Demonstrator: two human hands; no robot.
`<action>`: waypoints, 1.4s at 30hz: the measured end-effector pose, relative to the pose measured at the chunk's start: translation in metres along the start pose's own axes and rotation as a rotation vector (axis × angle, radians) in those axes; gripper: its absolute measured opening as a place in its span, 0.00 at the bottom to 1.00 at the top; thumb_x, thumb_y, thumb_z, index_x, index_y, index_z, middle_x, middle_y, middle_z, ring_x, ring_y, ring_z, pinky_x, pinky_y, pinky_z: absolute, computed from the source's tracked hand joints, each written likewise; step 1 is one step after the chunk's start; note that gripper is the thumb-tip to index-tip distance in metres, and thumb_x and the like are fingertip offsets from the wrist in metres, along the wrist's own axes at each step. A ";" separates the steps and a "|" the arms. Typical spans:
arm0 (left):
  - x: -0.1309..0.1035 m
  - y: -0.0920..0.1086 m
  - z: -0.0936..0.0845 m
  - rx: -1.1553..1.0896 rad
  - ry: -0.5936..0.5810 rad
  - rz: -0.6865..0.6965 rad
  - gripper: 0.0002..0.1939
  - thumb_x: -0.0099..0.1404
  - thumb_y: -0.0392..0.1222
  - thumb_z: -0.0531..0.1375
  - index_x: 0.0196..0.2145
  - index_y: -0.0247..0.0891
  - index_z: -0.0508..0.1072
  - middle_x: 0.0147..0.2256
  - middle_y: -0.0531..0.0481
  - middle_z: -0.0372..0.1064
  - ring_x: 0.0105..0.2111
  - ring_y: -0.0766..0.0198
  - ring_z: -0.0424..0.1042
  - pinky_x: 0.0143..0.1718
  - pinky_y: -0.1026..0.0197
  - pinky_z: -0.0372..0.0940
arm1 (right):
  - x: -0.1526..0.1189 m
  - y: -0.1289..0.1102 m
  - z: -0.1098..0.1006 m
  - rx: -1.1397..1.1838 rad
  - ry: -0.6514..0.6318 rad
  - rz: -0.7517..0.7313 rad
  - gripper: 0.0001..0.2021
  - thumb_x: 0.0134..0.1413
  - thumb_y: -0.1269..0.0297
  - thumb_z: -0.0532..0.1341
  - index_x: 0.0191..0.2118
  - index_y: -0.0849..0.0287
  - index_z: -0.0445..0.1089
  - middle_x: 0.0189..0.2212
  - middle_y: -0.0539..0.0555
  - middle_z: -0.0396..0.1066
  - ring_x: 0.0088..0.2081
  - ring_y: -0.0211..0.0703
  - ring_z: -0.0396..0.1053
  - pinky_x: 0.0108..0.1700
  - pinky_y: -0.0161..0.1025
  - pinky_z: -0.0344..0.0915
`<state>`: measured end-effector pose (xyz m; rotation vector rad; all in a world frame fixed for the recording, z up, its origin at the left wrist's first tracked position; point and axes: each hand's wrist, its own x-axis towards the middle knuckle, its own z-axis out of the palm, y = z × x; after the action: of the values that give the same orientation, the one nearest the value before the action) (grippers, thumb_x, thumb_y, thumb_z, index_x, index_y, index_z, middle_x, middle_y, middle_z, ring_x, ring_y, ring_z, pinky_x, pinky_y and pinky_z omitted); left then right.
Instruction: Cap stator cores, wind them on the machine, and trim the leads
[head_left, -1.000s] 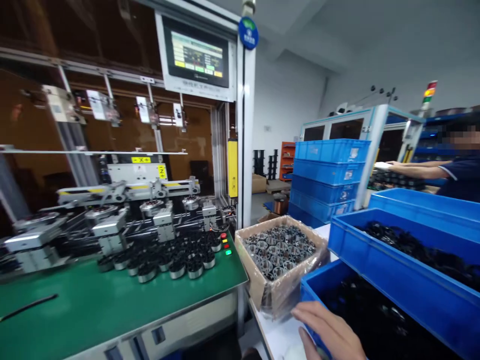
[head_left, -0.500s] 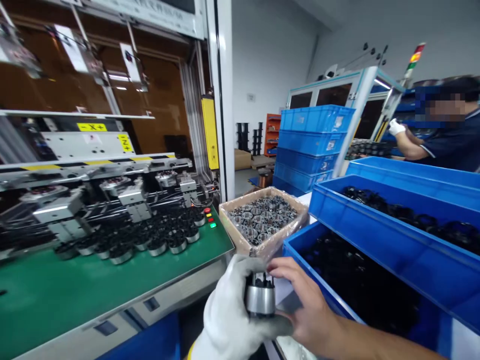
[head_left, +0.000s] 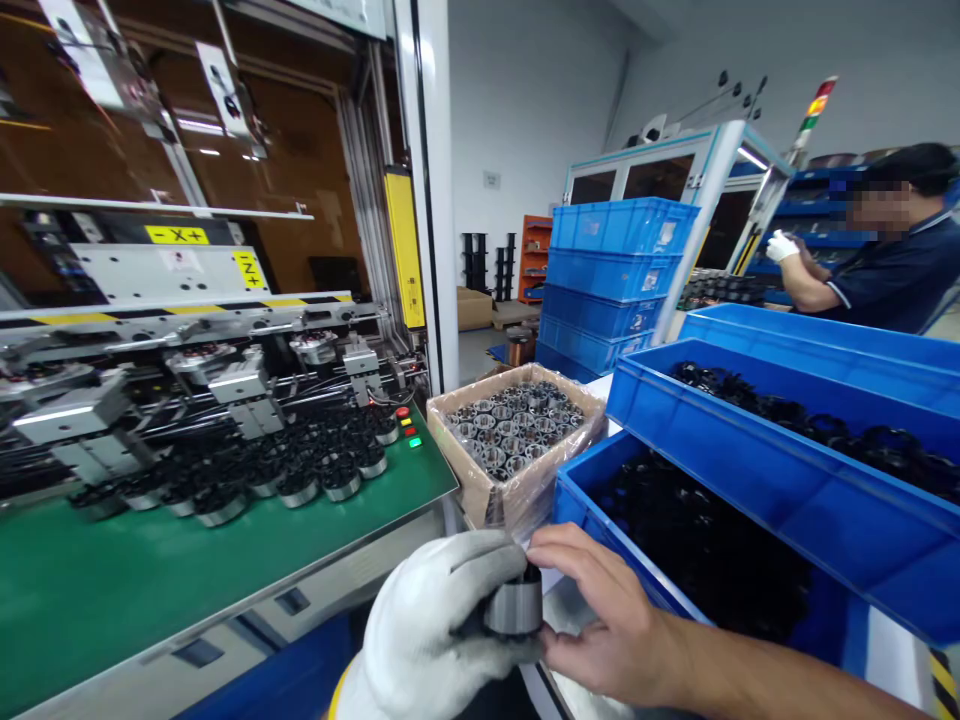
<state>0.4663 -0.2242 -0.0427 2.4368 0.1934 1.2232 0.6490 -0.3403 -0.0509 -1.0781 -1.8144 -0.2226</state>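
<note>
Between my hands, low in the middle of the head view, is a motor stator core (head_left: 514, 606), a ribbed steel ring with black plastic on top. My left hand (head_left: 439, 625), in a white glove, wraps round it from the left with fingers over the top and thumb below. My bare right hand (head_left: 600, 610) pinches it from the right, fingertips at the upper edge and thumb at the lower edge. The fingers hide part of the black plastic. Beyond my hands stands a plastic-lined carton (head_left: 480, 490) of similar metal rings.
Several finished-looking cores (head_left: 292, 485) stand on a green worktop (head_left: 150, 590) before a machine (head_left: 244, 390). Blue bins (head_left: 750, 430) at right hold black plastic parts. Stacked blue crates (head_left: 615, 260) stand behind; a co-worker (head_left: 892, 250) is at far right.
My hands and the core have shifted slightly left in view. My left fingers now cover more of the core's top. The whole scene has slid a little left as the camera turned.
</note>
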 end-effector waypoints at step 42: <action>-0.062 -0.134 -0.142 0.652 0.179 -1.165 0.16 0.55 0.38 0.63 0.43 0.37 0.72 0.49 0.35 0.74 0.49 0.40 0.77 0.52 0.40 0.70 | -0.008 0.048 -0.003 -0.446 -0.350 -0.077 0.20 0.67 0.67 0.57 0.61 0.63 0.66 0.58 0.67 0.70 0.54 0.58 0.76 0.49 0.50 0.80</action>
<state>0.3236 -0.0795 -0.0685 1.9511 1.9641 0.8289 0.6882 -0.3183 -0.0702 -1.4252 -2.1831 -0.5319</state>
